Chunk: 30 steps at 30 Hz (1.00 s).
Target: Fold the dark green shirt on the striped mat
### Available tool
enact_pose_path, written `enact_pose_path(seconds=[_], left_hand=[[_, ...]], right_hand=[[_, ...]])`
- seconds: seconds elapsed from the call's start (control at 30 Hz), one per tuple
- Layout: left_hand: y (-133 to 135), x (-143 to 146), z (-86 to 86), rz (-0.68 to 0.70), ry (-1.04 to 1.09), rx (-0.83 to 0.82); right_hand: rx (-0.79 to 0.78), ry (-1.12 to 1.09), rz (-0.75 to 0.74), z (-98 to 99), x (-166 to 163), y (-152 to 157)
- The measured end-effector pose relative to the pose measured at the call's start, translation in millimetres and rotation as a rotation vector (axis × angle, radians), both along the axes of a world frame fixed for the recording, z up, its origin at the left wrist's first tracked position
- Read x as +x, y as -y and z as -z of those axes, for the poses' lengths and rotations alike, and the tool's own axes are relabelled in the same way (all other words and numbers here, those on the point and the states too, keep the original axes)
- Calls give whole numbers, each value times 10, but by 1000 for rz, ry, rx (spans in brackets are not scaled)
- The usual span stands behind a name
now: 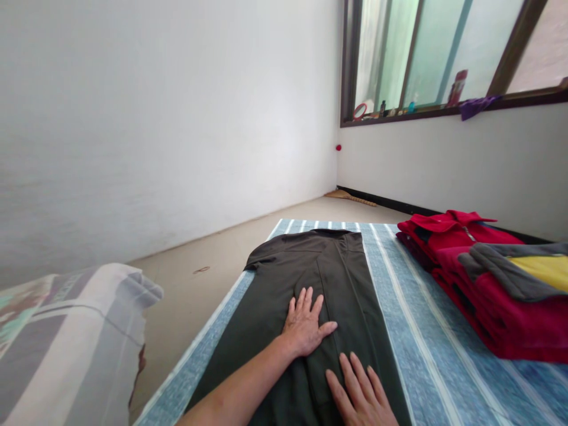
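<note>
A dark olive shirt (pixel 319 266) lies lengthwise on a blue striped mat (pixel 421 319), sides folded in, collar at the far end. My left hand (pixel 306 324) rests flat on the shirt's middle with fingers spread, open. Just nearer me and to the right, my right hand (pixel 361 391) also lies flat on the cloth, fingers stretched out and pointing away.
A stack of folded red garments (pixel 470 266) with a grey and yellow one (pixel 523 269) on top sits on the mat's right side. A wrapped bundle (pixel 71 337) lies at the left on the bare floor (pixel 213 260). Walls and a window sill (pixel 444 106) with small items stand beyond.
</note>
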<state>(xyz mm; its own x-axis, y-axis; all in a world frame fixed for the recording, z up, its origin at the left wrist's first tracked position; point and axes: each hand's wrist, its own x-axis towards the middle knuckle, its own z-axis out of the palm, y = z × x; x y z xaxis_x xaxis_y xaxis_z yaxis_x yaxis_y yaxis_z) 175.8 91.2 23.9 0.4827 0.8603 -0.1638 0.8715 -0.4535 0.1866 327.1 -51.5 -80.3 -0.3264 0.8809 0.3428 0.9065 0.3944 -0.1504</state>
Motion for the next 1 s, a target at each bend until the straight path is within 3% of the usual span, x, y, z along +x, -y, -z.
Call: enact_pose_path(seconds=[0.17, 0.3, 0.43, 0.63, 0.83, 1.0], left_hand=[[25, 32, -43, -11, 14, 27], [169, 14, -106, -12, 47, 59], [304, -18, -96, -18, 36, -13], [333, -27, -61, -15, 44, -25], [474, -80, -117, 15, 78, -20], [565, -158, -48, 18, 101, -47]], right_hand=[[-104, -14, 19, -51, -11, 2], [-46, 16, -7, -24, 12, -6], [20, 17, -9, 45, -2, -2], [57, -24, 167, 66, -224, 32], [68, 8, 151, 101, -214, 37], [67, 54, 121, 177, -120, 38]])
